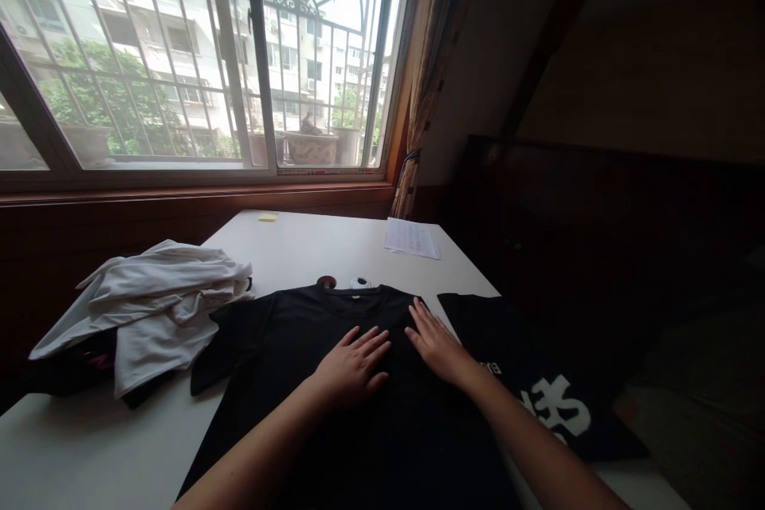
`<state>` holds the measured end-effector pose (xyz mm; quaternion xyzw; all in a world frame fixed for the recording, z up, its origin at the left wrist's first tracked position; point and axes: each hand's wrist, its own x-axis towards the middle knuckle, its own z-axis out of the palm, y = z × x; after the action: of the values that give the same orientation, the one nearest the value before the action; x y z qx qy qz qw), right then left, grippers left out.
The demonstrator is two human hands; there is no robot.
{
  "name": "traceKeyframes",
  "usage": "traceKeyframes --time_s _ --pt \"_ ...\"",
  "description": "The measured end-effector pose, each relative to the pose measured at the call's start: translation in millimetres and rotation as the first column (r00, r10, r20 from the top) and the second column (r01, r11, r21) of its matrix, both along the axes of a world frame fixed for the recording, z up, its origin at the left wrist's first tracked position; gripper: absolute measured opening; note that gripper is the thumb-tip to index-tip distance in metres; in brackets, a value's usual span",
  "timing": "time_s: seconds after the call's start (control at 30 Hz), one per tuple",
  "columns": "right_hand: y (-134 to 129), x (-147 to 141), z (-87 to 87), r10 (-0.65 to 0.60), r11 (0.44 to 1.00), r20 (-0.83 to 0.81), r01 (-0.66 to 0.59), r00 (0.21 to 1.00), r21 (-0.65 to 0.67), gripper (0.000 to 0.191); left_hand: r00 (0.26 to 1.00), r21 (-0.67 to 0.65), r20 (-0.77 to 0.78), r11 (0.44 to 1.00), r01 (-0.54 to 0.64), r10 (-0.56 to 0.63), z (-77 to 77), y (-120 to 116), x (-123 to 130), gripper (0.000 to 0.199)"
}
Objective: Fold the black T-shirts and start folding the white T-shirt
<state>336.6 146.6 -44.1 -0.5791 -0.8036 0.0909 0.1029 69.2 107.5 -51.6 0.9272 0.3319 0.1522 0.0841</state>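
Note:
A black T-shirt [287, 390] lies spread out on the white table, its round neckline towards the window. My left hand [352, 365] rests flat on the upper chest of the shirt, fingers stretched out. Near the shirt's right shoulder, my right hand [435, 341] also lies flat with its fingers extended. Neither hand grips anything. The right sleeve is mostly hidden by my right hand and forearm, and the lower hem is out of view.
Crumpled white and dark clothes [161, 303] are heaped at the left. A folded black garment with white print [508, 335] lies at the right. Farther back on the table [323, 243] are papers [412, 238], a yellow note [268, 217] and two small round objects. A barred window [323, 56] stands behind.

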Motion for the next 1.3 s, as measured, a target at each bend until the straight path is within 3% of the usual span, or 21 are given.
traceKeyframes --time_s 0.17,0.73,1.07,1.3 --pt "-32 -4 -12.5 0.033 0.998 0.104 -0.039 0.994 0.056 0.074 1.0 0.024 -0.002 1.0 -0.001 0.001 0.7 -1 1 0.061" --pt "-30 -3 -9.2 0.03 0.999 0.114 -0.035 0.993 0.038 0.074 0.999 0.051 0.013 0.998 -0.032 0.031 0.3 -4 2 0.061" --pt "-29 14 -19.9 0.018 0.997 0.13 -0.028 0.991 0.076 0.076 0.999 0.033 -0.015 0.999 -0.035 0.036 -4.6 -10 18 0.062" --pt "-33 23 -15.9 0.001 0.999 0.157 -0.009 0.988 0.052 0.077 1.0 -0.089 -0.014 0.996 0.008 -0.009 3.5 -8 18 0.068"
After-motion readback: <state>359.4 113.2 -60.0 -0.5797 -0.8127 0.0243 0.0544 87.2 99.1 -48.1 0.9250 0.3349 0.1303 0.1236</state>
